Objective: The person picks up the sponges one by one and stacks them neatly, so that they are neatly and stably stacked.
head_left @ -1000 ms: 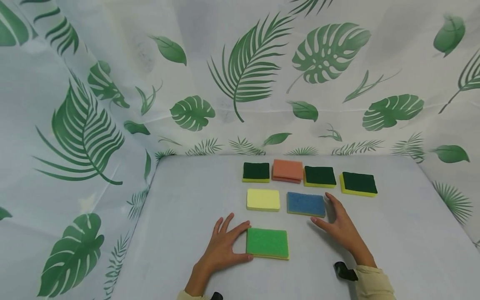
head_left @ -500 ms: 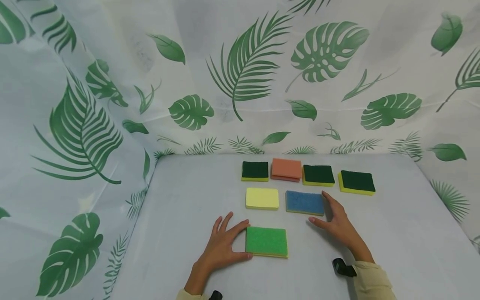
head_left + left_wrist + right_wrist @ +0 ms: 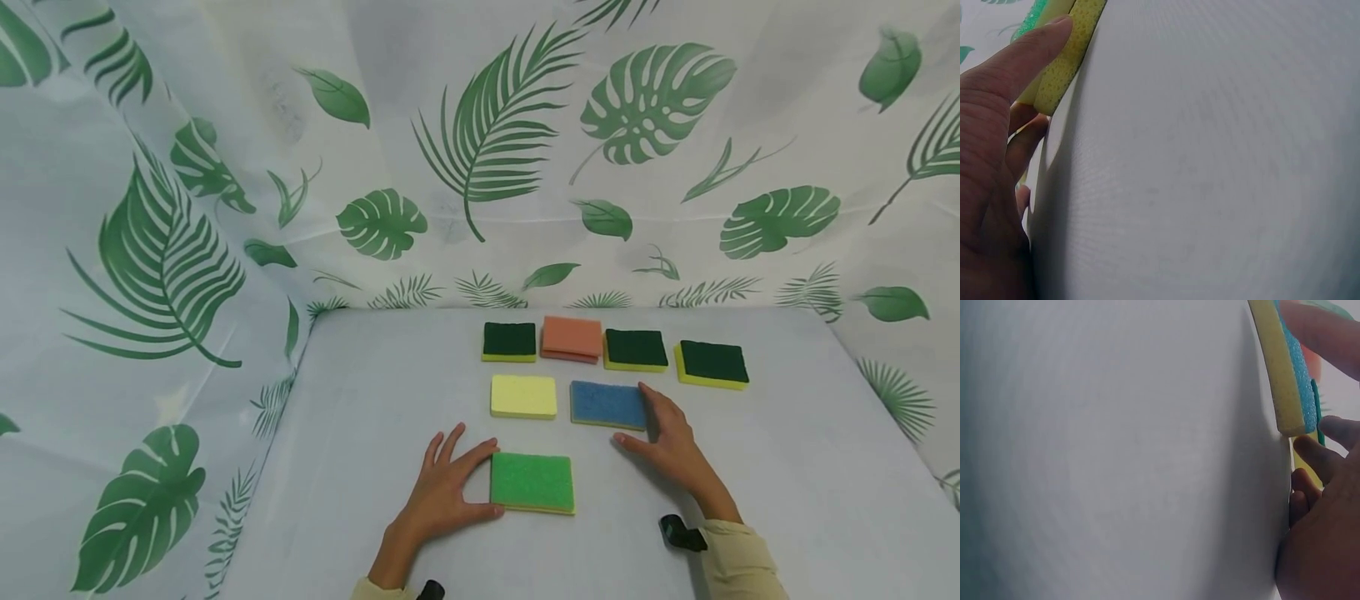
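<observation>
In the head view a green scouring sponge with a yellow foam side lies near the front. My left hand spans its left end, thumb at the near corner and index finger at the far one. The thumb presses the yellow foam in the left wrist view. My right hand is spread around the right end of a blue scouring sponge. Its index fingertip is right at the far corner and its thumb is just off the near edge. In the right wrist view, the blue-and-yellow sponge lies between thumb and fingers.
A plain yellow sponge lies left of the blue one. Behind them runs a row: a dark green sponge, an orange sponge and two more dark green sponges. Leaf-printed cloth rises behind the white tabletop.
My right hand has moved slightly left, its fingers closer around the blue sponge's right end. The left hand and the green sponge have kept their places; the whole view has shifted a little.
</observation>
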{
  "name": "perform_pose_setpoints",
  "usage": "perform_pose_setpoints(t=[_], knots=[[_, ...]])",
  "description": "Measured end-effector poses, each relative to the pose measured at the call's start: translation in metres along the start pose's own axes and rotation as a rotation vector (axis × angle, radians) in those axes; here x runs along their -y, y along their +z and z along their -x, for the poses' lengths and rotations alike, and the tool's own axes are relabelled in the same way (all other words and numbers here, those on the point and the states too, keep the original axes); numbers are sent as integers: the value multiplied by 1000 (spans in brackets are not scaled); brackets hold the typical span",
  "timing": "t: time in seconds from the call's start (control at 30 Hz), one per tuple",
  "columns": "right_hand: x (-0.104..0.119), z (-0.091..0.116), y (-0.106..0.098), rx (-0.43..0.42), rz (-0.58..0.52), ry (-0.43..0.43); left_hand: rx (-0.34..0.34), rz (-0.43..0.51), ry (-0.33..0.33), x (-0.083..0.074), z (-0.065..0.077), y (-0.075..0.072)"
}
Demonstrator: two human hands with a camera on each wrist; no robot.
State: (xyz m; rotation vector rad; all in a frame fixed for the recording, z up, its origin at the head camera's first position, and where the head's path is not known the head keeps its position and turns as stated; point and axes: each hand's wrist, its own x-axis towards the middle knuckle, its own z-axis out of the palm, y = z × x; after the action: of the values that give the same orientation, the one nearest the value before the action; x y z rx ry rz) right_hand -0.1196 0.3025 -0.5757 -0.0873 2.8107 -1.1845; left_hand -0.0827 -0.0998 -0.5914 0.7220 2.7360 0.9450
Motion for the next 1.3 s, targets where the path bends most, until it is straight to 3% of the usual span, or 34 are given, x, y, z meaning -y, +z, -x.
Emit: perform_pose_setpoints(t=[0.37, 1.3], knots=[[6, 1, -2, -24, 5, -25, 4, 2, -10, 2, 0, 1], [5, -1, -1, -56, -28, 56, -2, 0, 0, 2, 0, 2]])
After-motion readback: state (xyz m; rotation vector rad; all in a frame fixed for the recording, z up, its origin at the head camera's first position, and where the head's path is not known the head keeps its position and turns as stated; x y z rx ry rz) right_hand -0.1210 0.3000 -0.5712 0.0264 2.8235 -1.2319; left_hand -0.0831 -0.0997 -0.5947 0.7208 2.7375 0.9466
